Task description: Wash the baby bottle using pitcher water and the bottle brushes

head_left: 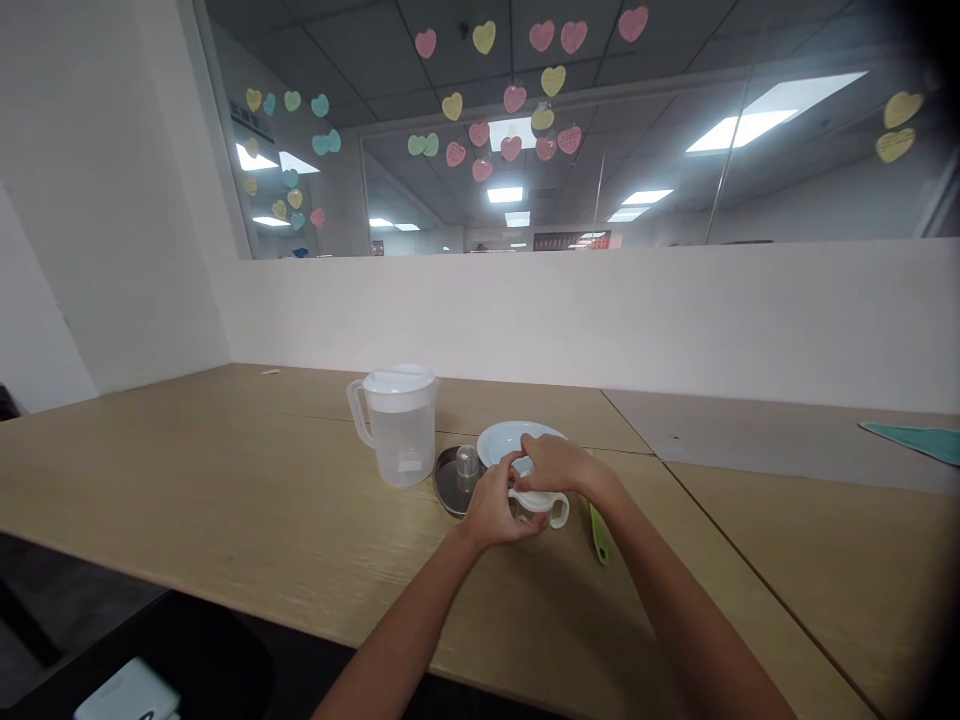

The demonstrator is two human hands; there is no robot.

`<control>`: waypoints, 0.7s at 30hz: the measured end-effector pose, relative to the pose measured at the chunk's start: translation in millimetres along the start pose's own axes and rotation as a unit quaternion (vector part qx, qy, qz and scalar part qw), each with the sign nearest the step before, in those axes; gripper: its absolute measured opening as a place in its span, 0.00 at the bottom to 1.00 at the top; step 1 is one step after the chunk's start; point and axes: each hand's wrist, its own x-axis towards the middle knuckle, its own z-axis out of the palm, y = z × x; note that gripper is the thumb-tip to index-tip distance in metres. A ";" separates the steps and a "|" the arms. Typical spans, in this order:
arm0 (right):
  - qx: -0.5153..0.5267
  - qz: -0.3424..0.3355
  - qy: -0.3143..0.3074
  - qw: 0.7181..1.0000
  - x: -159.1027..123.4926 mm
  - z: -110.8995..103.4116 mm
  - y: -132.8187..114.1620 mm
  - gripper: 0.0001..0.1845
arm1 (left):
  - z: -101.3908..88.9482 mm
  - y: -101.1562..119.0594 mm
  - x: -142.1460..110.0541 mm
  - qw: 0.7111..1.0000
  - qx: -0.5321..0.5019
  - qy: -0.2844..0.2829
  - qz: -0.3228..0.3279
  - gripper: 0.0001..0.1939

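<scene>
One white cup (538,503) sits between a person's two hands above a wooden table (225,450), its single visible loop handle pointing right. The left hand (491,508) cups it from the left, fingers curled around its side and underneath. The right hand (553,464) reaches over from above, fingers bent and drawn close together at the cup's top; whether they pinch a part of it or only touch it cannot be told. The two hands meet, or nearly meet, at the cup's upper left.

Just behind the hands lies one white plate (510,434), partly hidden by them. To the left stands one clear cap (466,468) on one dark round tray (448,497). Beyond the tray, one lidded, translucent pitcher (403,430) stands upright, its handle facing left. One green handle (598,537) shows beside the right forearm, its far end covered. One teal cloth (915,440) lies well apart at far right. Heart-shaped notes dot the window (645,110) above, two yellow ones (902,110) near its right end.
</scene>
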 end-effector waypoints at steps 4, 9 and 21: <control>0.002 0.016 -0.010 1.000 3.1 3.1 0.0 0.27 | 0.9 -0.5 0.1 1.000 0.010 0.002 0.005 0.41; 0.086 0.017 -0.027 0.996 -5.6 3.5 10.1 0.27 | -0.7 0.7 -1.6 0.999 0.044 -0.001 0.023 0.39; 0.284 -0.021 0.064 0.956 -30.4 51.1 42.1 0.22 | -28.0 -48.6 0.2 0.968 0.159 0.155 -0.117 0.14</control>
